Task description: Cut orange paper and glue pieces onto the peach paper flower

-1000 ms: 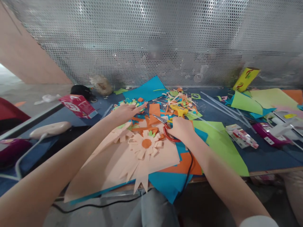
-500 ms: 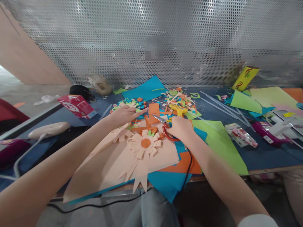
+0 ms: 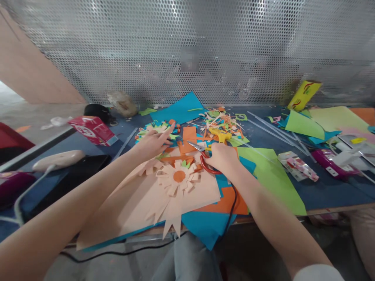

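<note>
My right hand [image 3: 222, 157] is closed around a pair of scissors [image 3: 195, 146] with red handles, the blades pointing left over orange paper [image 3: 189, 134]. Left of the blades, my left hand [image 3: 152, 143] hovers with its fingers apart and holds nothing that I can see. Just behind it lies a fringed green, white and blue paper flower [image 3: 158, 128], partly covered by the hand. A peach paper rosette [image 3: 179, 176] with an orange centre and forked tails rests on peach sheets [image 3: 117, 214] in front. A yellow glue gun [image 3: 220, 135] sits behind my right hand.
Paper scraps [image 3: 221, 119] are heaped at the back middle. Green paper [image 3: 269, 175] and clear glue sticks [image 3: 274, 128] lie to the right. A red box [image 3: 93, 130] stands left. A black cable [image 3: 233, 207] hangs over the front edge. A perforated metal panel [image 3: 146, 50] closes the back.
My left hand has drawn back slightly to the left from the orange paper, and its fingers have lifted and spread. The right hand with the scissors has barely moved.
</note>
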`<state>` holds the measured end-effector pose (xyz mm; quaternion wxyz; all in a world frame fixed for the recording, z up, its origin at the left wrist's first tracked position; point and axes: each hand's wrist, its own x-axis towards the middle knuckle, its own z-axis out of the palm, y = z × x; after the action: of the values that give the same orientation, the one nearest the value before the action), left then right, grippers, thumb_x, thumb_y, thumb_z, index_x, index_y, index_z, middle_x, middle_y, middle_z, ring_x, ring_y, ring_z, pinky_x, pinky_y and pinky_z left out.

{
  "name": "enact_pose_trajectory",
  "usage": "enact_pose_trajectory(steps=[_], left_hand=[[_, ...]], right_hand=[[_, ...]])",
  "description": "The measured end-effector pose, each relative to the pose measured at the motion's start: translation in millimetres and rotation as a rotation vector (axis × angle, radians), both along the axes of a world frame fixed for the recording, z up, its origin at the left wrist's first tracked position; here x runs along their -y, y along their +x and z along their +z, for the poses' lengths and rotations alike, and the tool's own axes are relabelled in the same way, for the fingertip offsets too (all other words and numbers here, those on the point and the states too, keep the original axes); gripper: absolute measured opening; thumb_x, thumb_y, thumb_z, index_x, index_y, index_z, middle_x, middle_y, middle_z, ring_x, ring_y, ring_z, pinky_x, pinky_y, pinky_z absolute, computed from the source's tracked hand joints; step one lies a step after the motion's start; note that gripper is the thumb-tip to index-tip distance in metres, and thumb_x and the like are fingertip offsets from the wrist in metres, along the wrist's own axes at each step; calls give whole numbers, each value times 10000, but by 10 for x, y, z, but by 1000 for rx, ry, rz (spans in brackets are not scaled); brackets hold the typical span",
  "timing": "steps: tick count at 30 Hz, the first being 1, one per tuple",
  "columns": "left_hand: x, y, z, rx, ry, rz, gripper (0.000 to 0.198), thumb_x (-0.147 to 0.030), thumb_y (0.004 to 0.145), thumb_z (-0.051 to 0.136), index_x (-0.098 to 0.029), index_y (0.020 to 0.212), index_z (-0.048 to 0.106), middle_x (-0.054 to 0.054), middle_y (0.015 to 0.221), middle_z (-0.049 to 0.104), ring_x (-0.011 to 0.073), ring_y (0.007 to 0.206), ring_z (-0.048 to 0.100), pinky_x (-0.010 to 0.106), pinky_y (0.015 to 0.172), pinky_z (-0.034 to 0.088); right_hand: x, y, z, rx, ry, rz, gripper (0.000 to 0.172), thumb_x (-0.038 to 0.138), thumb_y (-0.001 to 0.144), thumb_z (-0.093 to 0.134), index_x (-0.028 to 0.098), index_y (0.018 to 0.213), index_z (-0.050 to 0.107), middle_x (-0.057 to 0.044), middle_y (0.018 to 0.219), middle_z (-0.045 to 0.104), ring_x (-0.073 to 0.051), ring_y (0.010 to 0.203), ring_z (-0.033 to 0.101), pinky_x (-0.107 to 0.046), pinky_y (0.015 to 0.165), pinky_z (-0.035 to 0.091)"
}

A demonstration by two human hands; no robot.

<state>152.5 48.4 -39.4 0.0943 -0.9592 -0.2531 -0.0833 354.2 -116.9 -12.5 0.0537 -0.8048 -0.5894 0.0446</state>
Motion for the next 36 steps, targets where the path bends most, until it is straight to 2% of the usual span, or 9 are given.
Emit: enact_pose_trajectory(steps=[3,6,10,13,17,23,27,30,36], left_hand=[[-2,3,-49,69,-132,5,747,-337,836,369,-114,1407,-57,58,938,707,233,1069,559,396,936,316],[-32,21,-76,145,-215,20,819,-395,824,399,-149,1396,-133,50,979,698,213,1093,552,407,959,311],[-12,76,-68,214,-270,77,940,-516,777,461,-123,1393,-131,79,948,703,231,1072,563,429,960,316],[71,131,-62,274,-300,142,968,-542,760,480,-98,1399,-96,82,897,711,232,1036,578,402,921,364],[190,176,-49,305,-262,177,896,-449,795,483,-97,1401,-75,60,854,717,223,995,590,396,901,374],[279,190,17,199,-173,133,769,-266,818,449,-135,1408,-28,30,851,712,226,1022,574,401,887,369],[247,215,45,293,-113,108,757,-278,821,450,-113,1408,2,42,837,710,208,1018,578,366,896,379],[202,283,57,352,-100,85,779,-329,836,441,-90,1404,-34,61,844,710,189,994,591,337,888,392],[181,409,39,83,-101,-14,714,-301,877,333,-84,1398,-104,79,896,710,196,1008,589,340,876,395]], right_hand=[[0,11,-10,-3,-5,14,326,401,732,511,171,942,610,-120,939,651,-234,877,626,-303,691,470],[-2,23,-22,-3,5,14,329,402,723,521,173,943,605,-119,940,652,-229,874,626,-298,684,470],[-9,25,-30,-7,20,10,333,421,711,530,170,918,605,-125,926,657,-229,846,631,-296,661,474],[-10,18,-23,-6,19,6,314,400,706,531,173,910,603,-119,923,660,-227,835,633,-294,653,474],[2,11,-2,-8,20,20,306,373,697,538,170,917,603,-114,917,664,-232,843,634,-299,655,477],[11,14,4,-4,12,3,321,389,711,528,163,925,606,-127,939,658,-234,853,633,-306,665,482],[0,10,-3,-17,9,5,322,387,713,531,168,936,604,-124,940,657,-235,867,630,-310,674,481],[-5,5,4,-35,1,-28,335,412,720,525,170,938,604,-125,924,658,-240,856,633,-315,670,482],[6,12,34,-54,-8,-83,359,416,744,523,158,983,599,-142,973,650,-227,893,628,-299,709,475]])
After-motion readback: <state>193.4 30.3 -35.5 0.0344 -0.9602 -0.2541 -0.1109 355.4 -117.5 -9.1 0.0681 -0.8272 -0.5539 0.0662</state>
